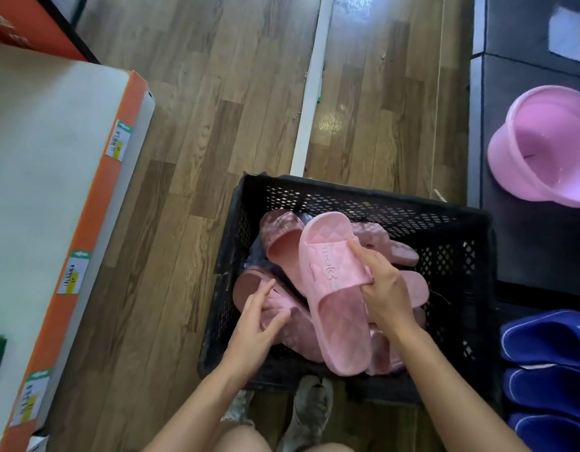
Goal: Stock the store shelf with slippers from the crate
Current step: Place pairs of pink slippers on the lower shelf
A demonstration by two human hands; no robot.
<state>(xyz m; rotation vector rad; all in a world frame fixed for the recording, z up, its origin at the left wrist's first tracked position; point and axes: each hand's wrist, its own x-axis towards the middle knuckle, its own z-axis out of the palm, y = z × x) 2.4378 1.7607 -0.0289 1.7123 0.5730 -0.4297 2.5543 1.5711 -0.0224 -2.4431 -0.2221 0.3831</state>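
The right hand (383, 288) grips a light pink quilted plastic slipper (331, 305) by its strap, with the thumb laid on top of the strap and the other fingers curled under its edge. This slipper is held upper side up above the contents of the black perforated plastic crate (363, 195), its toe end pointing away from the wrist and its heel end toward the person. The left hand (256, 324) is to the left of the right hand, at the near left corner of the crate. Its fingers are straight and slightly spread, and the fingertips rest on a darker dusty pink quilted slipper (298, 327) without curling round it. That slipper lies in the crate, partly under the held one. Further dusty pink slippers (280, 238) are piled in the crate beyond both hands and beneath the right hand. The crate stands on the brown wood-pattern floor (217, 125). Well to the left of the left hand is the white store shelf (47, 190), whose orange front edge carries paper price labels (119, 140). To the right of the right hand, outside the crate, lies a row of dark blue slippers (549, 340). Beyond them, a round pink plastic basin (549, 148) rests tilted on a dark surface.
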